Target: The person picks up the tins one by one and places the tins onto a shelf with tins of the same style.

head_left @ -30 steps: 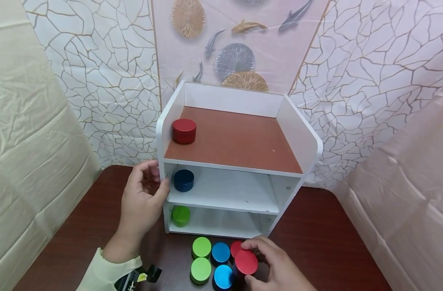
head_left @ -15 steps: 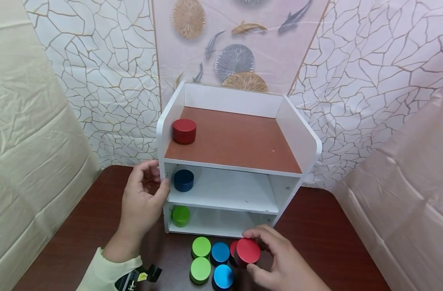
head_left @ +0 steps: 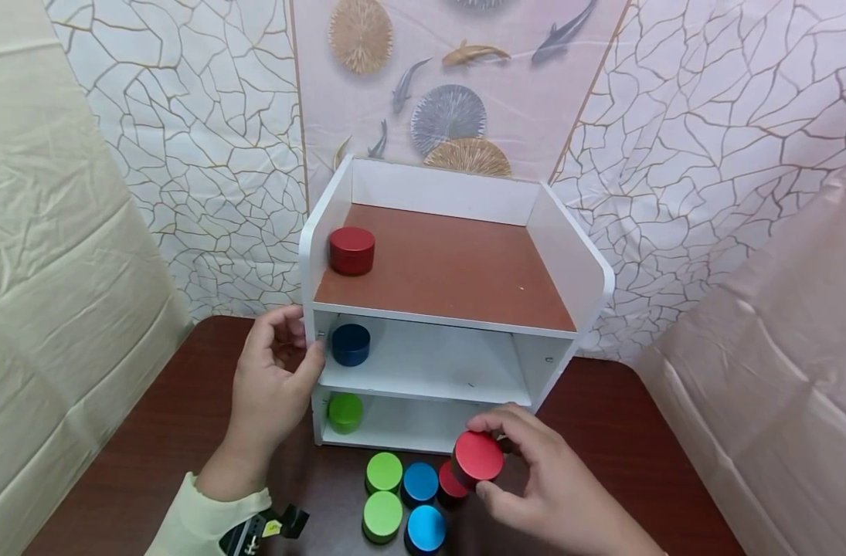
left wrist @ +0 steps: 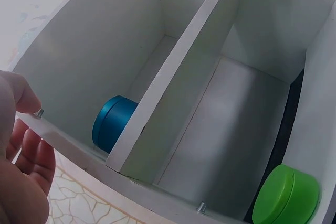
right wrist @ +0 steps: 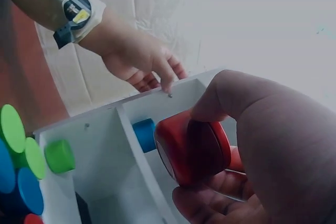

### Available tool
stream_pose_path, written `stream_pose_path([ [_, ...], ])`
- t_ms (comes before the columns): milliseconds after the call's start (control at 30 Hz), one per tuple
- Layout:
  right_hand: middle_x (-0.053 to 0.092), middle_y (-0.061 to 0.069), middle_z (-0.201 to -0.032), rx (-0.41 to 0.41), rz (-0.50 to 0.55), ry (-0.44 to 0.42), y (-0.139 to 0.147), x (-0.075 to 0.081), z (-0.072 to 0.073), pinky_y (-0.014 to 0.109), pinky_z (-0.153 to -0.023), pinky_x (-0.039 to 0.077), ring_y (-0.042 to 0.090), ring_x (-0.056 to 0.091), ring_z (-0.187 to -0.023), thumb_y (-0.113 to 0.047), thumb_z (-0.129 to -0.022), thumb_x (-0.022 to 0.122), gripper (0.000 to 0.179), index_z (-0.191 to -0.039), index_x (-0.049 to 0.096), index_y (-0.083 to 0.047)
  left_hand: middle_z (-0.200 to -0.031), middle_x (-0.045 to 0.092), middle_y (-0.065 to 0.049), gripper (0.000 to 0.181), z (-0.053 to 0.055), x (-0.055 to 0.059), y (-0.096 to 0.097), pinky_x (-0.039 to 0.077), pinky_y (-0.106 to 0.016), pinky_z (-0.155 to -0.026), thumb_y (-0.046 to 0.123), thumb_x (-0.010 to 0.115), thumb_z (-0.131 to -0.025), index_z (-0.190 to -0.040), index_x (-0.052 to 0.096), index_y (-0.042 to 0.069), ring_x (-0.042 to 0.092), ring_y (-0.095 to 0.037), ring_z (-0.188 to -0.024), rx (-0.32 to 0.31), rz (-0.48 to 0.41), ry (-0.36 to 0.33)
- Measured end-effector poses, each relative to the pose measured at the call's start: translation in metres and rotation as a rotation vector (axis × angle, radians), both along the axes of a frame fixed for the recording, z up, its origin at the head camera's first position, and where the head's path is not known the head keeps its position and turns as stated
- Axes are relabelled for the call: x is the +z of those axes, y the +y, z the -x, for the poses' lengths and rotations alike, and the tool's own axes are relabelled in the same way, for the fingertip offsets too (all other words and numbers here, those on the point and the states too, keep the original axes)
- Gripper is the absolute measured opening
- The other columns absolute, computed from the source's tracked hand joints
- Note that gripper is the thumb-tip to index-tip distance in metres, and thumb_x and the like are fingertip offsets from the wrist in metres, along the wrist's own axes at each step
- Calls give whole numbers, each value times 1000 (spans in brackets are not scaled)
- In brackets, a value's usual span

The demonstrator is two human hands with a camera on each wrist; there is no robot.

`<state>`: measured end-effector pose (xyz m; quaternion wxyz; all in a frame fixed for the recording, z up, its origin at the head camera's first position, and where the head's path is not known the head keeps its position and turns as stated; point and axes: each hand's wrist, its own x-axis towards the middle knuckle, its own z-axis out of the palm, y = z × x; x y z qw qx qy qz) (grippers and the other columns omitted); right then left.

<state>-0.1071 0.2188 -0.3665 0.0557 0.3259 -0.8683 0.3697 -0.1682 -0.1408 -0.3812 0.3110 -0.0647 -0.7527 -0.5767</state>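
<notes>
We're likely shelving: right hand (head_left: 544,472) pinches red tin (head_left: 478,457), left hand (head_left: 273,386), half-curled, grips shelf unit (head_left: 446,266); next probably needs lifting.

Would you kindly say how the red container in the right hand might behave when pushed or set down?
The red container seems stiff: its wall shows no visible dent as the right hand grips it. Its smooth, shiny side may be slightly slippery. Being round, it could roll if laid on its side.
</notes>
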Motion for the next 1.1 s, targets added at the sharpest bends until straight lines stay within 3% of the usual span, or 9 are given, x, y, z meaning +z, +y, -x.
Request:
stream_pose_path([
  [533,68,-13,-134,75,0,101,-6,47,13,28,-92,64,10,69,-112,-11,-86,92,63,-142,67,-25,-117,59,-4,48,-1,1,0,53,-16,-87,2,76,-102,-146,59,7,59,-19,-105,1,1,-5],
  [1100,67,-12,-135,119,-9,88,-22,101,27,28,-95,63,12,69,-112,-8,-87,91,63,-142,66,-24,-118,59,-5,48,1,-1,-1,53,-16,-86,3,76,-102,-146,58,9,59,-18,-105,4,8,-9],
])
